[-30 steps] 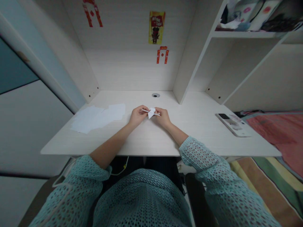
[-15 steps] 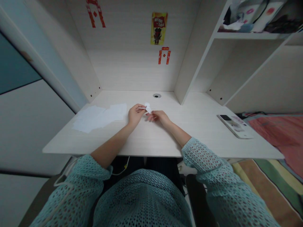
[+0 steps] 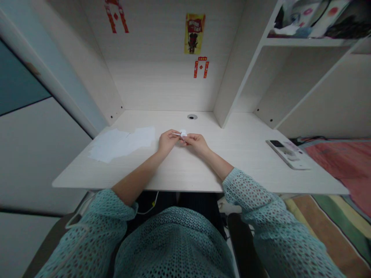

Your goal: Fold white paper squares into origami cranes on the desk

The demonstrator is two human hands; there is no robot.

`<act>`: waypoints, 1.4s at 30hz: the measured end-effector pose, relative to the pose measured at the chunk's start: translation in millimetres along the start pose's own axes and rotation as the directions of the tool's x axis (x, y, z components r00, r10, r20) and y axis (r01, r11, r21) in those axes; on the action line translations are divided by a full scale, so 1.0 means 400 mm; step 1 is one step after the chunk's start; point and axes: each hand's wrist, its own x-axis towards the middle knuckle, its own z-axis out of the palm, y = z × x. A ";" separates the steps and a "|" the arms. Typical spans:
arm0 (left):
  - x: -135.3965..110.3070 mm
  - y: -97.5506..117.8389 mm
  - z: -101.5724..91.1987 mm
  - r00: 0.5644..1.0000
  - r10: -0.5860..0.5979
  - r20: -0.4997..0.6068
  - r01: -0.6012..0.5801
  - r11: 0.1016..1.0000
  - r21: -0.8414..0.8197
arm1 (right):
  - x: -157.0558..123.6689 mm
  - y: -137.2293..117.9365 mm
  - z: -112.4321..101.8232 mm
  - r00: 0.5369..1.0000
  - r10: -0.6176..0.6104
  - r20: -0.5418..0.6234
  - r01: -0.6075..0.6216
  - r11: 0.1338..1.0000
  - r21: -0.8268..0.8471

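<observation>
A small piece of white folded paper (image 3: 183, 133) is held up just above the desk, between my two hands. My left hand (image 3: 167, 141) pinches it from the left, and a thin white strip of it shows along the fingertips. From the right, my right hand (image 3: 197, 141) has its fingertips closed on the paper's other side. The fingers hide its lower part, so its exact folded shape cannot be made out. White paper sheets (image 3: 116, 144) lie flat and overlapping on the desk, left of my left hand.
The white desk (image 3: 185, 173) has a round cable hole (image 3: 192, 117) near its back panel. A phone-like device (image 3: 288, 155) lies at the right. An upright divider (image 3: 232, 92) stands behind, right of my hands, with a loaded shelf (image 3: 307, 42) above. Red and yellow stickers (image 3: 194, 34) decorate the back panel.
My right hand has closed its fingers, which were looser and spread before, onto the paper. The paper has turned and shifted slightly right and down. My left hand keeps its pinch.
</observation>
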 end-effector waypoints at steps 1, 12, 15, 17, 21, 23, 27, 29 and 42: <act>0.001 0.000 0.001 1.000 -0.020 0.006 0.021 1.000 -0.020 | 0.002 0.002 0.000 1.000 -0.010 -0.005 0.010 1.000 -0.003; 0.006 -0.007 -0.002 0.997 -0.069 -0.019 0.068 0.995 -0.080 | -0.004 0.005 0.004 1.000 -0.029 0.001 0.029 0.998 -0.050; 0.006 -0.007 -0.004 0.997 -0.077 -0.022 0.075 0.995 -0.059 | -0.006 0.003 0.002 1.000 -0.025 0.004 0.025 0.997 -0.079; 0.008 -0.006 -0.005 0.996 -0.080 -0.029 0.079 0.996 -0.043 | -0.008 0.002 0.002 1.000 -0.023 0.012 0.024 0.994 -0.103; 0.009 -0.007 -0.007 0.996 -0.081 -0.030 0.080 0.997 -0.024 | -0.012 -0.003 0.004 0.999 -0.030 0.021 0.032 0.988 -0.149; 0.008 -0.007 -0.007 0.996 -0.083 -0.022 0.082 0.996 -0.028 | -0.011 -0.004 0.005 0.999 -0.048 -0.001 0.047 0.985 -0.167; 0.004 -0.005 -0.003 0.995 -0.096 0.007 0.096 0.995 -0.025 | -0.006 -0.003 0.004 0.996 -0.086 -0.037 0.079 0.983 -0.164; 0.003 -0.003 -0.002 0.995 -0.103 0.013 0.104 0.994 -0.020 | -0.004 -0.002 0.003 0.996 -0.081 -0.040 0.074 0.985 -0.155; 0.005 0.004 -0.002 0.989 -0.145 -0.002 0.145 0.988 -0.057 | 0.001 0.003 -0.015 0.988 -0.155 0.005 0.150 0.942 -0.300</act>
